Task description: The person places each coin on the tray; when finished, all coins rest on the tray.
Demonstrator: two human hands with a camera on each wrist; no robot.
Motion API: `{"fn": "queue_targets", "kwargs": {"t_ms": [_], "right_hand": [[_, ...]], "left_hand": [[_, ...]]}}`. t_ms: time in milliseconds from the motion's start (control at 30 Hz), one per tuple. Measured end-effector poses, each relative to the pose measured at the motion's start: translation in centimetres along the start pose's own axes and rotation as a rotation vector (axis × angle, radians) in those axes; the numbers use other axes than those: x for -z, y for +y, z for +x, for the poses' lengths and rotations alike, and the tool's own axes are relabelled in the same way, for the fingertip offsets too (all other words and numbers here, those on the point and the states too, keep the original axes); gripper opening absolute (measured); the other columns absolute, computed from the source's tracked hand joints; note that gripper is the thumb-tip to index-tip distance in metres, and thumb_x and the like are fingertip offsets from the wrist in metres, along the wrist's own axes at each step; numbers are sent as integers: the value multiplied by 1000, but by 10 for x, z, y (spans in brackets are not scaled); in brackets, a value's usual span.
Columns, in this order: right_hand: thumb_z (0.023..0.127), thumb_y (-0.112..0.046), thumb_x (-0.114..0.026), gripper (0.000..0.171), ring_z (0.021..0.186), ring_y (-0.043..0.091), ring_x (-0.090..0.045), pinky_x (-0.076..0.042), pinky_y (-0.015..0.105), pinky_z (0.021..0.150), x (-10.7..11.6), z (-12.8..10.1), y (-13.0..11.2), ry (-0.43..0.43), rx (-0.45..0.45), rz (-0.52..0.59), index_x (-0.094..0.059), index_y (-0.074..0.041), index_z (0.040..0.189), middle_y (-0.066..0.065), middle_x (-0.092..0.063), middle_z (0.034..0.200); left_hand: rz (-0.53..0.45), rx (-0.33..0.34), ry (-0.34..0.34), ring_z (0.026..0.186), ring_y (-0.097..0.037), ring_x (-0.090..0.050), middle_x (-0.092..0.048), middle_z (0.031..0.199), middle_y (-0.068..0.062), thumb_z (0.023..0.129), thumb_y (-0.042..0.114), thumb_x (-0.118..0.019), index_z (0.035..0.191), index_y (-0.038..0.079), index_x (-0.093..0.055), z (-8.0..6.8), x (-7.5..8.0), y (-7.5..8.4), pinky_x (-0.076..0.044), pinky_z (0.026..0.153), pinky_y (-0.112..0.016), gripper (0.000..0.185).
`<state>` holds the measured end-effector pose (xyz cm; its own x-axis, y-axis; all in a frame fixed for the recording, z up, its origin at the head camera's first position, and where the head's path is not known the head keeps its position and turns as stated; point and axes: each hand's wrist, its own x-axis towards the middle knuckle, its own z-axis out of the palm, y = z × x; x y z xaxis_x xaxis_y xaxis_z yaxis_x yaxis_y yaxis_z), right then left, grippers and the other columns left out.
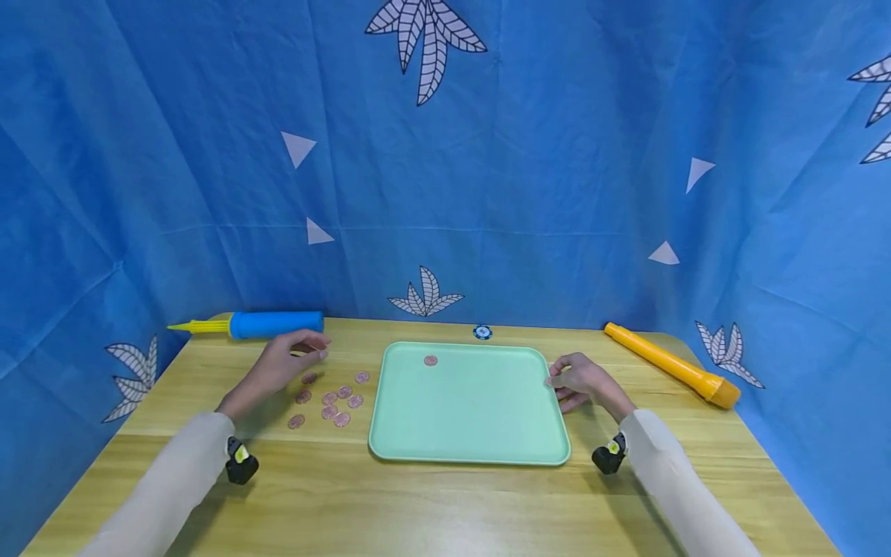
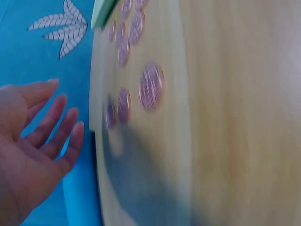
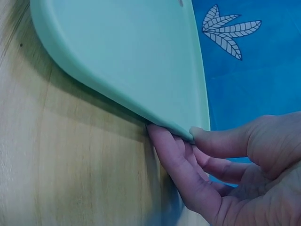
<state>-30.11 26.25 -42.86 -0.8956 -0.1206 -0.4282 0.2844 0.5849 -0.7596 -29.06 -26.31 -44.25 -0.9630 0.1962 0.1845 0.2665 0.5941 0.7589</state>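
Note:
My right hand grips the right edge of a light green tray, thumb over the rim and fingers below it, as the right wrist view shows. One copper coin lies on the tray near its back edge. My left hand hovers over the table's left side, fingers loosely bent and nothing between them in the left wrist view. Several copper coins are scattered on the wood between that hand and the tray; a few of them show close by in the left wrist view.
Behind my left hand lies a blue pump with a yellow nozzle. A poker chip sits behind the tray. At the right back is an orange toy microphone. A blue curtain hangs along the wooden table's back.

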Motion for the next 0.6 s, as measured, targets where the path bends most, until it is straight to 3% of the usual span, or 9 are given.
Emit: {"fn": "queue_targets", "kwargs": {"t_ms": [133, 300, 433, 600], "right_hand": [[104, -2, -60, 15, 68, 18, -65, -64, 39, 66, 1, 0, 0, 5, -10, 17, -55, 7, 115, 10, -62, 83], [104, -2, -60, 17, 69, 18, -67, -64, 41, 68, 0, -1, 0, -3, -14, 32, -54, 7, 116, 11, -64, 83], [105, -4, -60, 17, 69, 18, -67, -64, 39, 68, 0, -2, 0, -11, -15, 8, -55, 7, 117, 11, -63, 85], [105, -4, -60, 16, 69, 18, -66, -64, 38, 67, -1, 0, 0, -8, -13, -9, -56, 6, 116, 11, -62, 85]], "left_hand": [[-35, -31, -53, 110, -32, -66, -71, 120, -18, 105, 12, -65, 133, -3, -66, -8, 12, -13, -52, 90, -20, 32], [-49, -35, -83, 113, -33, -66, -70, 123, -22, 105, 8, -63, 135, -4, -64, -15, 20, -24, -51, 90, -16, 32], [-63, 7, -131, 111, -33, -67, -70, 124, -24, 105, 7, -63, 135, -7, -62, -19, 23, -33, -52, 88, -17, 34], [-84, 94, -184, 107, -21, -64, -67, 127, -24, 104, 12, -65, 139, -8, -59, -24, 24, -44, -52, 86, -16, 41]]}}
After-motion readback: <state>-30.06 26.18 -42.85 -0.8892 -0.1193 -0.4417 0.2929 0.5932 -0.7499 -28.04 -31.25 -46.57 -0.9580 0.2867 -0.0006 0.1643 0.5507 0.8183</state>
